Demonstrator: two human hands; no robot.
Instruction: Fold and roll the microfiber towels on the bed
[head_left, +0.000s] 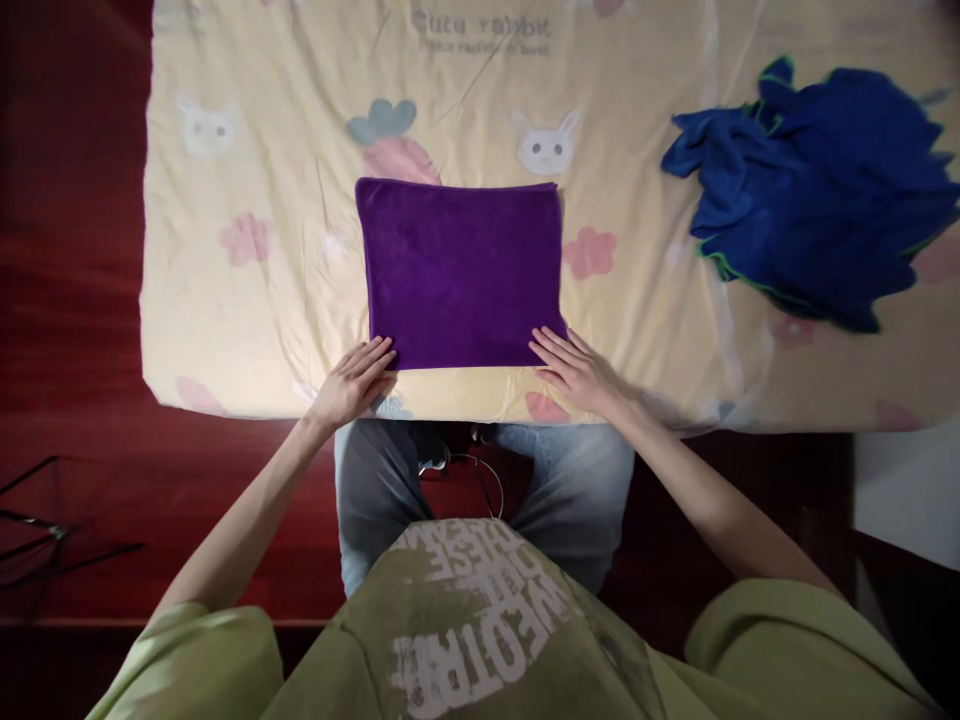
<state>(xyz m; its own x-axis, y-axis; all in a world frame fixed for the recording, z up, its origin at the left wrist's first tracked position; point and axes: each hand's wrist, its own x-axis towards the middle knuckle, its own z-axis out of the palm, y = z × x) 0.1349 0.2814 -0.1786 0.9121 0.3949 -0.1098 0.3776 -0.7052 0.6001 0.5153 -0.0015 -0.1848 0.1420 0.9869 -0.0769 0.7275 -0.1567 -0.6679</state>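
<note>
A purple towel (pixel 463 272), folded into a rectangle, lies flat in front of me on the bed sheet. My left hand (pixel 358 378) rests on its near left corner, fingers stretched out and lying flat. On the near right corner lies my right hand (pixel 574 370), its fingers spread across the fabric. Neither hand grips the towel. The towel's edges look straight, with slightly uneven layers at the far right corner.
Far to the right a crumpled blue cloth (pixel 832 195) with green edging lies on the patterned yellow sheet (pixel 255 320). The near edge of the bed runs just above my knees. A thin black metal frame (pixel 56 532) stands at the lower left, above a reddish floor (pixel 75 300).
</note>
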